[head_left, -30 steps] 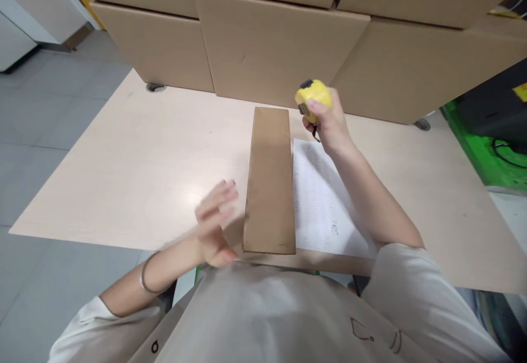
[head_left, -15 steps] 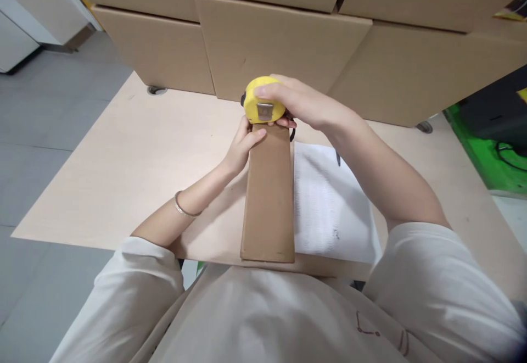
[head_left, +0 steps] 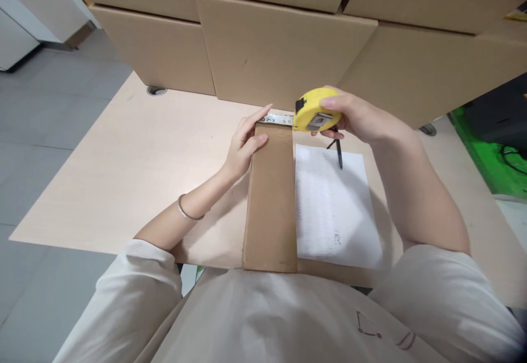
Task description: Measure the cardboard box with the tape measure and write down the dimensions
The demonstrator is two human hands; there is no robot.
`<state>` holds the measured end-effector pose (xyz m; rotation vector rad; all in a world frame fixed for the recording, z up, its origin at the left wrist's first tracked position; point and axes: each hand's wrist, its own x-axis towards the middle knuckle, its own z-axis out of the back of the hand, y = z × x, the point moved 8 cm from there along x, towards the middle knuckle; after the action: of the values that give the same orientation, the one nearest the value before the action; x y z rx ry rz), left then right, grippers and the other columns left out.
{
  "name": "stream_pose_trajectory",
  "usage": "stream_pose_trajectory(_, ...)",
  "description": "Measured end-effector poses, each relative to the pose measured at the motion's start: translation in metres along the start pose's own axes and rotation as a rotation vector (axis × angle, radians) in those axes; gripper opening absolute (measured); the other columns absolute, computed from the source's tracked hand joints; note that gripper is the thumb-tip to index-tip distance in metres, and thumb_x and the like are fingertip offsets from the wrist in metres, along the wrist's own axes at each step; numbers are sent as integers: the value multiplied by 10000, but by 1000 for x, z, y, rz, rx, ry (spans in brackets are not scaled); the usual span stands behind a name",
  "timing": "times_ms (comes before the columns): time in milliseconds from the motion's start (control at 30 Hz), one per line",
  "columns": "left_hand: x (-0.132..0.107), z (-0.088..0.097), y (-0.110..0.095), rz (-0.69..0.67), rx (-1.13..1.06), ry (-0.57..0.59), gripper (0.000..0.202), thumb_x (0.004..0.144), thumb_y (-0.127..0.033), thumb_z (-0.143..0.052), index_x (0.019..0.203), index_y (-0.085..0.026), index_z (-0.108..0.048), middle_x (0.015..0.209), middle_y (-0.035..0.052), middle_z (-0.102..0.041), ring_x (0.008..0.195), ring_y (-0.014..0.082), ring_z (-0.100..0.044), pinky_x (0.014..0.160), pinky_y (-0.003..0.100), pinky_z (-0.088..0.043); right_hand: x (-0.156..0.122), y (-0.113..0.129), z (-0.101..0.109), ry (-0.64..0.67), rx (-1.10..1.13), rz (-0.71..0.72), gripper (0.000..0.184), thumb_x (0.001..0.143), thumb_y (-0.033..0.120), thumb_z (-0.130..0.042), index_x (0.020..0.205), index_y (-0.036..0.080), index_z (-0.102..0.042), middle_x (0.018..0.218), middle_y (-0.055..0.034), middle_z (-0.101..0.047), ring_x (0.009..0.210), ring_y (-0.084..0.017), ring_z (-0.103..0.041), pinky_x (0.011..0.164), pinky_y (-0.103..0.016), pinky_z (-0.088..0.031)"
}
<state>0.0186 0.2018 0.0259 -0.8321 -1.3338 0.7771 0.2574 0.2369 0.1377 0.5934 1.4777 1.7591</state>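
A long narrow brown cardboard piece (head_left: 270,198) lies on the light wooden table (head_left: 135,171), running away from me. My left hand (head_left: 246,143) pinches the tip of the metal tape blade (head_left: 276,119) against the far left corner of the cardboard. My right hand (head_left: 356,117) grips the yellow tape measure case (head_left: 315,116) just past the far right corner. The blade is drawn out across the cardboard's far edge between the two hands.
A printed white sheet (head_left: 335,204) lies right of the cardboard, with a black pen (head_left: 338,154) at its far end. Stacked large cardboard boxes (head_left: 280,44) wall off the table's back. Green equipment (head_left: 489,149) stands at the right; grey floor lies left.
My left hand came up from the near edge to the cardboard's far end and took the tape tip. My right hand pulled the yellow case rightward, drawing the blade out across the cardboard.
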Motion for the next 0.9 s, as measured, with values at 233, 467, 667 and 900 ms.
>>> stream_pose_trajectory(233, -7, 4, -5, -32, 57, -27, 828, 1055, -931, -776, 1694, -406, -820, 1706, 87, -830, 1618, 445, -707, 1394, 630, -541, 0, -1, -10, -84, -14, 88, 618, 961, 799, -952, 1073, 251, -689, 808, -36, -664, 588, -172, -509, 440, -321, -368)
stream_pose_trajectory(467, -6, 5, -4, 7, 41, -41, 859, 1036, -918, -803, 1707, -382, -817, 1750, 93, -817, 1723, 468, -646, 1454, 632, -505, 6, 3, -13, -143, 1, 107, 544, 951, 717, -958, 1023, 238, -709, 840, -48, -660, 661, -183, -576, 444, -300, -352)
stream_pose_trajectory(667, -6, 0, -7, 41, 15, -42, 853, 1029, -909, -807, 1673, -350, -840, 1633, 113, -865, 1721, 465, -636, 1493, 644, -473, -5, 7, -11, -174, -57, 84, 476, 1000, 660, -917, 1034, 248, -680, 826, -37, -670, 643, -174, -541, 473, -302, -353)
stream_pose_trajectory(900, -5, -9, 5, 42, -60, -11, 913, 1064, -764, -777, 1892, -425, -594, 1902, 56, -681, 1793, 429, -581, 1519, 605, -468, 2, 30, -23, -227, -114, 68, 293, 1043, 448, -875, 1042, 246, -662, 927, -56, -690, 677, -165, -528, 520, -310, -330)
